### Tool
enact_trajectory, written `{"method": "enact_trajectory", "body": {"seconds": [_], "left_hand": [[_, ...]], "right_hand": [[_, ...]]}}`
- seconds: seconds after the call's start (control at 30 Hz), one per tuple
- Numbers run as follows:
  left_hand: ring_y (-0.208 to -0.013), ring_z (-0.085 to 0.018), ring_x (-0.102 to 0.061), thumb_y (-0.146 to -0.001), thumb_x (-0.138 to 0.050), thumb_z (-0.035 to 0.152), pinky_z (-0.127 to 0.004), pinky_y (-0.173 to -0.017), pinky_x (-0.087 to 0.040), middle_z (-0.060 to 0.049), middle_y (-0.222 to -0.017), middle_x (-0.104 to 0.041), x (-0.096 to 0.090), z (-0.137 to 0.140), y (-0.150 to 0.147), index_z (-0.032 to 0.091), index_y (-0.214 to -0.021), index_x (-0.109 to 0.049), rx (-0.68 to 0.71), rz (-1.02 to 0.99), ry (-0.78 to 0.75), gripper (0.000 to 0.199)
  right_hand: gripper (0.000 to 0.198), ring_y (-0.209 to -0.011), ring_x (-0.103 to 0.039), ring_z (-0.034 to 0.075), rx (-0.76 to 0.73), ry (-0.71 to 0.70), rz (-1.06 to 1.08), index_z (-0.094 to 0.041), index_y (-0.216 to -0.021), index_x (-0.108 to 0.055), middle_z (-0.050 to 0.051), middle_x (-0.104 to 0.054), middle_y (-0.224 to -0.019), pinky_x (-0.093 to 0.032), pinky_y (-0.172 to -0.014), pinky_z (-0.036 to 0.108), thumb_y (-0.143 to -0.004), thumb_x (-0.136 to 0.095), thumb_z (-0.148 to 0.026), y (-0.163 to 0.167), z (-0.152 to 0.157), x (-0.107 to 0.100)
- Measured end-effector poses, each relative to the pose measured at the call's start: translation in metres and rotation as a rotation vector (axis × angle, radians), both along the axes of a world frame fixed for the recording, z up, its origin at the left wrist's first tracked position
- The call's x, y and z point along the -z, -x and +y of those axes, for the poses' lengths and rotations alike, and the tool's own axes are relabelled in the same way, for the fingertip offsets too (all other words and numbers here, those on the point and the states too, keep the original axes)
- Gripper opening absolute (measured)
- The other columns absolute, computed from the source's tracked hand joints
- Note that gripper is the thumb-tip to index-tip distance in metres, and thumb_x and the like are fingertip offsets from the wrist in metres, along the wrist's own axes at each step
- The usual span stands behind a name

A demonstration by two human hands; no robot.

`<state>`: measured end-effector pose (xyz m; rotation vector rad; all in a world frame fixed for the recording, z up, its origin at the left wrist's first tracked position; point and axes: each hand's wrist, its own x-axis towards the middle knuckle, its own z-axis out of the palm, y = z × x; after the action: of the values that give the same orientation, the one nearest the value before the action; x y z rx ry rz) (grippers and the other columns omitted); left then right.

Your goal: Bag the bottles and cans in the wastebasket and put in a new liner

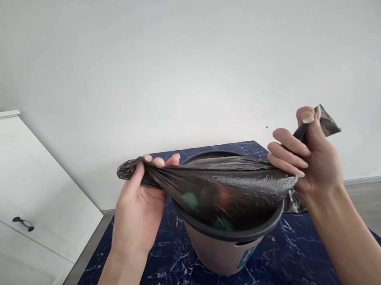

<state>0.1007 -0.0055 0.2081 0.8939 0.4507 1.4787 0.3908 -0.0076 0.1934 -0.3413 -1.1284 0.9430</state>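
A thin black garbage bag (229, 184) is stretched between my two hands over a trash can. My left hand (143, 206) pinches one gathered corner of it, thumb against fingers. On the other side my right hand (314, 156) grips the opposite corner, with a loose tip sticking out past the thumb. Blurry green and orange shapes show through the plastic; I cannot tell what they are. The trash can (216, 253) is pinkish-beige with a dark rim and stands upright. The lower part of the bag hangs inside the rim.
The can stands on a dark blue marble-patterned table (275, 269). A white cabinet (27, 177) with a black handle (23, 223) is at the left. Behind the table rises a white wall (183, 70). Crumpled dark plastic (295, 203) lies near my right wrist.
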Motion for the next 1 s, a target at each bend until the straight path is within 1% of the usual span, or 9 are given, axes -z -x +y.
{"method": "enact_trajectory", "body": {"seconds": [0.03, 0.1, 0.17, 0.27, 0.37, 0.57, 0.67, 0.77, 1.0], "left_hand": [[-0.082, -0.013, -0.073, -0.114, -0.047, 0.023, -0.031, -0.097, -0.065, 0.001, -0.077, -0.064, -0.001, -0.001, -0.001, 0.02, -0.092, -0.071, 0.019, -0.012, -0.029, 0.032], [-0.059, -0.009, -0.052, -0.115, -0.043, 0.02, -0.028, -0.083, -0.064, 0.005, -0.066, -0.042, -0.002, -0.003, -0.003, 0.018, -0.089, -0.065, 0.044, 0.014, -0.097, 0.034], [-0.055, -0.009, -0.033, -0.115, -0.039, 0.02, -0.024, -0.07, -0.057, 0.006, -0.067, -0.032, -0.002, -0.005, -0.004, 0.018, -0.089, -0.062, 0.006, 0.088, -0.181, 0.036], [-0.06, -0.012, -0.027, -0.116, -0.039, 0.024, -0.025, -0.064, -0.046, 0.005, -0.069, -0.029, 0.001, -0.009, -0.004, 0.02, -0.089, -0.061, -0.08, 0.284, -0.333, 0.035], [-0.063, -0.013, -0.034, -0.117, -0.042, 0.029, -0.03, -0.067, -0.04, 0.004, -0.071, -0.037, 0.005, -0.013, -0.002, 0.023, -0.095, -0.061, -0.162, 0.587, -0.485, 0.03], [-0.06, -0.013, -0.043, -0.115, -0.036, 0.018, -0.032, -0.059, -0.036, 0.004, -0.073, -0.053, 0.003, -0.02, 0.004, 0.027, -0.106, -0.057, -0.132, 1.024, -0.725, 0.024], [-0.066, -0.013, -0.052, -0.109, -0.037, 0.009, -0.031, -0.063, -0.042, 0.002, -0.083, -0.063, 0.0, -0.02, 0.004, 0.025, -0.102, -0.056, -0.187, 1.137, -0.794, 0.026], [-0.084, -0.016, -0.065, -0.107, -0.038, 0.008, -0.032, -0.076, -0.051, -0.001, -0.096, -0.07, 0.0, -0.02, 0.002, 0.025, -0.103, -0.059, -0.221, 1.207, -0.813, 0.028], [-0.104, -0.026, -0.07, -0.107, -0.043, 0.015, -0.039, -0.09, -0.054, -0.006, -0.111, -0.076, 0.002, -0.019, -0.001, 0.025, -0.111, -0.07, -0.293, 1.233, -0.722, 0.029]], "right_hand": [[0.024, -0.043, -0.003, 0.012, 0.018, -0.002, -0.049, -0.036, -0.094, -0.058, -0.01, -0.016, -0.057, -0.015, -0.035, 0.023, -0.107, -0.063, -0.055, 0.003, -0.002, -0.002], [0.027, -0.044, -0.009, 0.012, 0.092, -0.031, -0.143, -0.036, -0.097, -0.06, -0.009, -0.02, -0.057, -0.013, -0.039, 0.027, -0.11, -0.055, -0.059, 0.009, -0.007, -0.006], [0.03, -0.045, -0.018, 0.012, 0.196, -0.067, -0.252, -0.034, -0.098, -0.063, -0.008, -0.026, -0.057, -0.018, -0.045, 0.03, -0.112, -0.05, -0.057, 0.016, -0.014, -0.009], [0.031, -0.054, -0.036, 0.015, 0.435, -0.068, -0.503, -0.031, -0.102, -0.067, -0.004, -0.04, -0.063, -0.029, -0.052, 0.032, -0.114, -0.049, -0.054, 0.026, -0.028, -0.013], [0.022, -0.063, -0.045, 0.016, 0.611, -0.044, -0.837, -0.034, -0.114, -0.071, -0.002, -0.051, -0.073, -0.035, -0.057, 0.032, -0.113, -0.051, -0.045, 0.034, -0.045, -0.017], [0.038, -0.081, -0.067, 0.02, 0.603, -0.055, -1.227, -0.043, -0.131, -0.067, 0.001, -0.072, -0.102, -0.051, -0.064, 0.032, -0.106, -0.048, -0.023, 0.04, -0.066, -0.024], [0.051, -0.111, -0.071, 0.024, 0.561, -0.019, -1.308, -0.045, -0.142, -0.062, 0.001, -0.071, -0.133, -0.06, -0.082, 0.037, -0.103, -0.045, -0.017, 0.039, -0.068, -0.023], [0.056, -0.132, -0.065, 0.026, 0.516, -0.003, -1.342, -0.043, -0.145, -0.06, 0.001, -0.066, -0.145, -0.061, -0.094, 0.041, -0.1, -0.044, -0.013, 0.04, -0.068, -0.022], [0.045, -0.134, -0.062, 0.028, 0.477, -0.016, -1.281, -0.042, -0.14, -0.063, 0.001, -0.067, -0.143, -0.061, -0.095, 0.043, -0.106, -0.046, -0.02, 0.048, -0.065, -0.02]]}}
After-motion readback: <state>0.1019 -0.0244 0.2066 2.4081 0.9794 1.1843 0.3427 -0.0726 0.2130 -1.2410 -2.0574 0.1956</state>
